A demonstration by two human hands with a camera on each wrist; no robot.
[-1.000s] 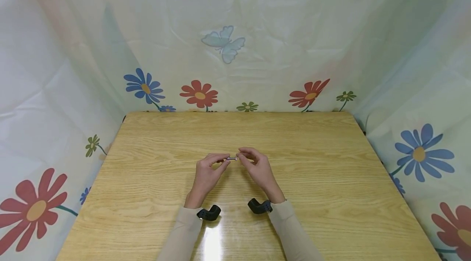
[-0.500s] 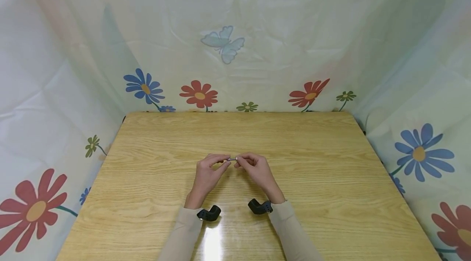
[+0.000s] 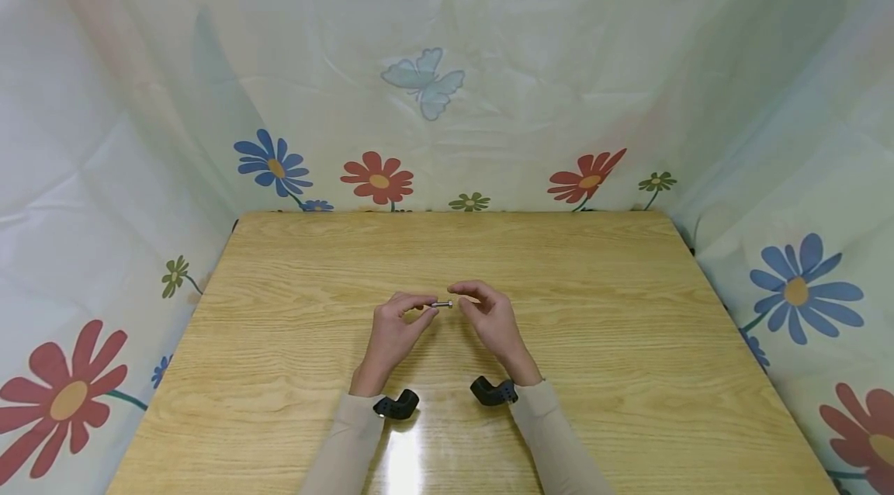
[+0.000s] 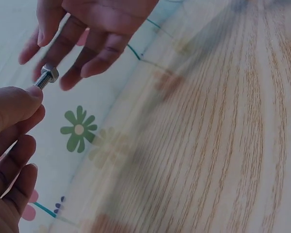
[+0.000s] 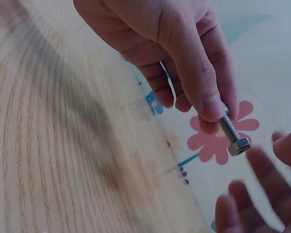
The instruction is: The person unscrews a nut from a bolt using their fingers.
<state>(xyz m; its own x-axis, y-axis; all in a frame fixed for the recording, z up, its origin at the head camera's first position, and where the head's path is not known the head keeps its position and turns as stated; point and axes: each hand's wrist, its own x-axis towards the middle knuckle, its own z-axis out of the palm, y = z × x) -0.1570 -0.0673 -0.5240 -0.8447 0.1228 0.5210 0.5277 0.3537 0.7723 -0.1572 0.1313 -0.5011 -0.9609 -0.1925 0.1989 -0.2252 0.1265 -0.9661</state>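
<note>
Between thumb and fingertips my left hand (image 3: 393, 328) pinches a silver threaded bolt (image 3: 441, 304), held roughly level above the table and pointing right. A hexagonal piece, which looks like a nut, sits at the bolt's free end; the other end is hidden in the fingers. In the left wrist view the hex nut (image 4: 49, 73) and a short stretch of thread show beyond the thumb. My right hand (image 3: 492, 324) is just to the right of it, thumb and fingers spread apart, holding nothing. The right wrist view shows a small gap between its fingers (image 5: 269, 182) and the hex nut (image 5: 239, 146).
A wood-grain table (image 3: 314, 262) lies under both hands. Behind it and on both sides hangs a pale curtain (image 3: 517, 76) printed with flowers and a butterfly. Black wrist cameras, left (image 3: 396, 405) and right (image 3: 492, 392), sit at the sleeve cuffs.
Half a second ago the right fingers were on the bolt's free end; now they have let go and spread apart. The left hand stays in place, and the bolt tilts very slightly.
</note>
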